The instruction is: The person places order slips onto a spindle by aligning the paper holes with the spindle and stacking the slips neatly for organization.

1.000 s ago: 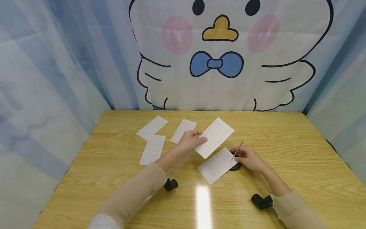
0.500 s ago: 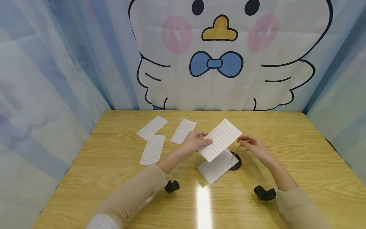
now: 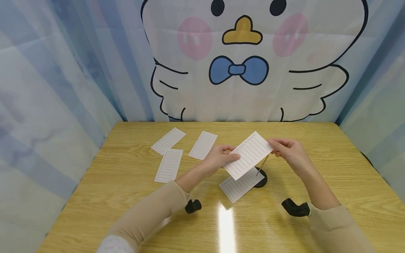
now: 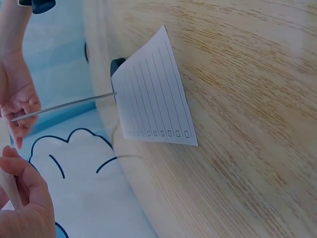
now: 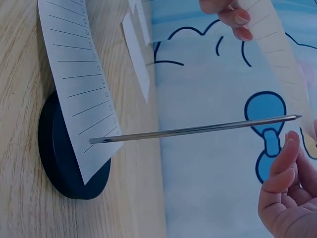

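In the head view my left hand [image 3: 219, 158] grips the left end of a lined paper slip [image 3: 248, 154] with a row of small boxes along one edge. My right hand [image 3: 289, 151] pinches the slip's right corner. Under this raised slip stands a bill spike with a round black base [image 3: 262, 181] and a thin metal rod [image 5: 198, 131]. Another lined slip [image 4: 148, 94] is pierced by the rod low down, resting on the base. The rod's pointed tip [image 5: 298, 117] is bare, close to the held slip and my right fingers.
Three more lined slips lie at the back left of the wooden table [image 3: 104, 196]: one upper left [image 3: 168, 140], one below it [image 3: 169, 166], one nearer the middle [image 3: 203, 144]. A printed curtain [image 3: 240, 98] hangs behind the table.
My left hand has carried the slip rightward, over the spike. My right hand has left the rod, risen to the right and taken the slip's corner.
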Demonstrator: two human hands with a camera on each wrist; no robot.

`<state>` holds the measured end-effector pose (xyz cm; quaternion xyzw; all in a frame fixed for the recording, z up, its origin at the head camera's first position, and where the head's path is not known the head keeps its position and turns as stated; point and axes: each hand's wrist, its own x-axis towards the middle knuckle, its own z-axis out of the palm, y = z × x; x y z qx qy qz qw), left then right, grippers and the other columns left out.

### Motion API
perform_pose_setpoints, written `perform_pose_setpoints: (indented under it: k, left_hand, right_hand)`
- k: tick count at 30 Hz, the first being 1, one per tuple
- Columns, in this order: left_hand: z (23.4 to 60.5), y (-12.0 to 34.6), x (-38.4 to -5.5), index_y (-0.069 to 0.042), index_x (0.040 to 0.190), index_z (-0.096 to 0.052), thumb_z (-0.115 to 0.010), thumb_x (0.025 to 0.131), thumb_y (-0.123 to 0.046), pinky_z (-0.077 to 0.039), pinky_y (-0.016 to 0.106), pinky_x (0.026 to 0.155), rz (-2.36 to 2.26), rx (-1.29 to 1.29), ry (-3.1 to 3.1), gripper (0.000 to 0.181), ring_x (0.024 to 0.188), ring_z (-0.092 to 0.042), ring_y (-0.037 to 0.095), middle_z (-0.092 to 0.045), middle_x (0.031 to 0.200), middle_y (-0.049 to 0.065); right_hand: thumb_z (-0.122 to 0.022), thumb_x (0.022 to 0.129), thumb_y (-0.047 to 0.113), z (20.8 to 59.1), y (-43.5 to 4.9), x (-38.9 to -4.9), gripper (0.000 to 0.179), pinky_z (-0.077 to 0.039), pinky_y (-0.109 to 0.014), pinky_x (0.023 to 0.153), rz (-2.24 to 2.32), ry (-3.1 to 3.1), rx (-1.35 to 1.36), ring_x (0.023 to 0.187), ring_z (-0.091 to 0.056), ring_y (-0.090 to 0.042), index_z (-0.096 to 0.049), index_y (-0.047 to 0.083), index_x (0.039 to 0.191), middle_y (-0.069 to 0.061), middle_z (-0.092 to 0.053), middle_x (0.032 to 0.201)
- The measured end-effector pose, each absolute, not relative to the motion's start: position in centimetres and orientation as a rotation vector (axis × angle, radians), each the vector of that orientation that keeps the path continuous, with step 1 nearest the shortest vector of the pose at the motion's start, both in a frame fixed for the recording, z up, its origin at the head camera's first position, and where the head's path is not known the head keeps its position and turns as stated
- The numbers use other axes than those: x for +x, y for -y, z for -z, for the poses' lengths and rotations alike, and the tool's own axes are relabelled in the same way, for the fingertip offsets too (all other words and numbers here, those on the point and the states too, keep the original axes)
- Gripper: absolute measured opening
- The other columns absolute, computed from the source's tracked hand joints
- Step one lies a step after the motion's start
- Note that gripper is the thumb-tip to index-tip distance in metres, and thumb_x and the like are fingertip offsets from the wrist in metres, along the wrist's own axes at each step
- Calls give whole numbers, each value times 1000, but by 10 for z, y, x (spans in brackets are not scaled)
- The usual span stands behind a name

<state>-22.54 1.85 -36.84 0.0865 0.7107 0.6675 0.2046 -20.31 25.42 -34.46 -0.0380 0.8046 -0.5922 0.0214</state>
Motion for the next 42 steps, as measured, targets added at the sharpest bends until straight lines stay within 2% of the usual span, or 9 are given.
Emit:
perform_pose_setpoints:
  k: [5, 12, 15, 24, 32, 42]
  left_hand:
    - [368, -20, -224, 4, 111, -60, -66, 82, -4, -51, 23, 57, -1862, 256, -1985, 31, 62, -61, 10, -68, 91, 18]
    - [370, -20, -220, 6, 109, -60, -64, 83, -2, -51, 25, 59, -1879, 307, -1914, 27, 63, -61, 11, -67, 89, 20]
    - [369, -21, -218, 6, 108, -61, -64, 83, -2, -51, 24, 59, -1884, 304, -1900, 26, 63, -61, 11, -68, 89, 19]
    - [369, -22, -216, 5, 104, -62, -65, 83, -3, -50, 23, 58, -1874, 303, -1912, 23, 62, -61, 11, -68, 87, 17]
    - [372, -23, -217, 7, 106, -61, -66, 82, -2, -50, 23, 59, -1879, 312, -1907, 26, 62, -61, 10, -67, 91, 20]
    - [373, -23, -216, 8, 111, -59, -66, 81, -1, -51, 24, 63, -1871, 338, -1879, 32, 67, -62, 10, -66, 98, 22]
  right_hand:
    - [-59, 89, 29, 343, -253, -201, 46, -42, -20, 65, 1804, -2506, -88, 72, -49, -8, -55, -10, 113, 13, -61, 81]
    - [-63, 87, 26, 346, -254, -201, 18, -41, -20, 60, 1855, -2458, -42, 67, -47, -8, -65, 9, 94, 9, -58, 78]
    - [-63, 87, 22, 346, -255, -200, 10, -42, -19, 59, 1898, -2417, -31, 65, -48, -7, -65, 13, 89, 8, -59, 76]
    - [-62, 88, 21, 346, -257, -199, 17, -42, -19, 58, 1894, -2385, -9, 64, -48, -7, -63, 5, 94, 9, -60, 76]
    - [-63, 88, 19, 346, -257, -198, 7, -42, -19, 57, 1948, -2304, -4, 62, -48, -8, -66, 16, 83, 7, -61, 73]
    - [-62, 88, 17, 347, -258, -198, 10, -44, -19, 59, 1997, -2206, -2, 63, -51, -9, -67, 15, 79, 6, -64, 74]
